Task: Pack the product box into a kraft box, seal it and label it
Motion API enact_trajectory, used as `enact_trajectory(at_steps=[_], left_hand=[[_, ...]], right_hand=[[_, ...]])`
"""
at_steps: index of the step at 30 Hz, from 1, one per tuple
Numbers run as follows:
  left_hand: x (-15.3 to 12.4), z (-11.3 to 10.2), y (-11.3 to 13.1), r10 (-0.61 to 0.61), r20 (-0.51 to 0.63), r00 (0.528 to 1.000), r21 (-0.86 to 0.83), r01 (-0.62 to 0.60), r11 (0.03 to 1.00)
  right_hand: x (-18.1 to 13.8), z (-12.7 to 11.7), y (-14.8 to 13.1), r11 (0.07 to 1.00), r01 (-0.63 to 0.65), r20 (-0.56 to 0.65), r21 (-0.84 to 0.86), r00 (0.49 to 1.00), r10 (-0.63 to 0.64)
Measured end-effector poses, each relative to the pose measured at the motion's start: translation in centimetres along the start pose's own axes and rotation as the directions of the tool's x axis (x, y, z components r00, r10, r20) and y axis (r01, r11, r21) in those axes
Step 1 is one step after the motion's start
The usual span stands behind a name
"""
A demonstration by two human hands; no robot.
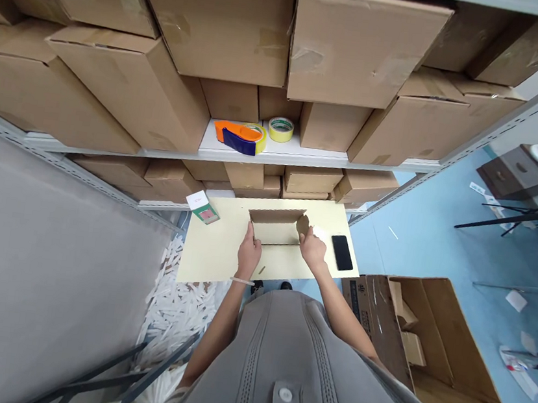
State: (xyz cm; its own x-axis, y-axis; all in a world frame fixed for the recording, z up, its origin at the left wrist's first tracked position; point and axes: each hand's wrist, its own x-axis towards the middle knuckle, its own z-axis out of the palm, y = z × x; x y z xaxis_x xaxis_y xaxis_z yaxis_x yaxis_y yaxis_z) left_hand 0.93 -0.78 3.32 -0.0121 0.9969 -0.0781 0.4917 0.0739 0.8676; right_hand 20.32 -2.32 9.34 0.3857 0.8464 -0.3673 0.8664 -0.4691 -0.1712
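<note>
A small open cardboard box (277, 216) is between my hands over a pale yellow tabletop (223, 255). Its brown far inner wall shows, and a pale area lies inside its outline; whether that is its floor or the tabletop I cannot tell. My left hand (249, 251) is closed on the box's left edge, thumb along the side. At the right end, my right hand (313, 246) pinches a brown end flap (302, 224). To the right of that hand lies a black phone (342, 252). A green and white small box (203, 207) sits at the tabletop's far left corner.
Shelves ahead hold several cardboard boxes (366, 50). On the middle shelf are an orange and blue tape dispenser (240, 137) and a tape roll (280, 129). A large open carton (447, 347) stands on the floor at right; white paper strips (183, 302) cover the floor at left.
</note>
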Motion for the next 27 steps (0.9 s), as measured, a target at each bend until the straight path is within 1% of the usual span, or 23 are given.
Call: enact_trajectory(at_steps=[4, 8, 11, 14, 18, 20, 23, 25, 27], left_hand=[[0.1, 0.5, 0.9, 0.014, 0.008, 1.0, 0.056, -0.014, 0.998], [0.3, 1.0, 1.2, 0.059, 0.003, 0.998, 0.077, -0.059, 0.995], [0.5, 1.7, 1.4, 0.085, 0.029, 0.996, 0.116, -0.088, 0.989], [0.6, 2.6, 1.6, 0.094, 0.008, 0.996, 0.169, -0.094, 0.981], [0.8, 2.9, 2.0, 0.103, 0.017, 0.994, 0.261, -0.104, 0.96], [1.2, 2.6, 2.2, 0.114, 0.035, 0.993, 0.31, -0.119, 0.943], [2.2, 2.0, 2.4, 0.126, 0.089, 0.988, 0.371, -0.151, 0.916], [3.1, 1.6, 2.3, 0.118, 0.152, 0.981, 0.409, -0.171, 0.896], [4.0, 1.3, 2.1, 0.092, 0.224, 0.97, 0.451, -0.187, 0.873]], right_hand=[[-0.2, 0.2, -0.2, 0.999, 0.004, -0.057, -0.039, 0.998, -0.006], [-0.1, 0.1, -1.4, 0.998, -0.016, -0.077, -0.054, 0.997, 0.011], [0.0, 0.6, -2.8, 0.997, -0.038, -0.046, -0.067, 0.998, 0.035], [0.3, 1.5, -4.3, 0.993, -0.058, -0.001, -0.099, 0.998, 0.058], [1.4, 1.8, -5.4, 0.981, -0.102, 0.059, -0.167, 0.992, 0.113], [2.0, 1.3, -5.0, 0.979, -0.097, 0.105, -0.177, 0.988, 0.116], [2.7, 0.2, -3.4, 0.991, -0.035, 0.19, -0.127, 0.98, 0.059], [3.2, -0.7, -1.8, 0.996, 0.041, 0.252, -0.078, 0.968, -0.02], [3.9, -1.5, 0.0, 0.989, 0.148, 0.32, -0.03, 0.938, -0.131]])
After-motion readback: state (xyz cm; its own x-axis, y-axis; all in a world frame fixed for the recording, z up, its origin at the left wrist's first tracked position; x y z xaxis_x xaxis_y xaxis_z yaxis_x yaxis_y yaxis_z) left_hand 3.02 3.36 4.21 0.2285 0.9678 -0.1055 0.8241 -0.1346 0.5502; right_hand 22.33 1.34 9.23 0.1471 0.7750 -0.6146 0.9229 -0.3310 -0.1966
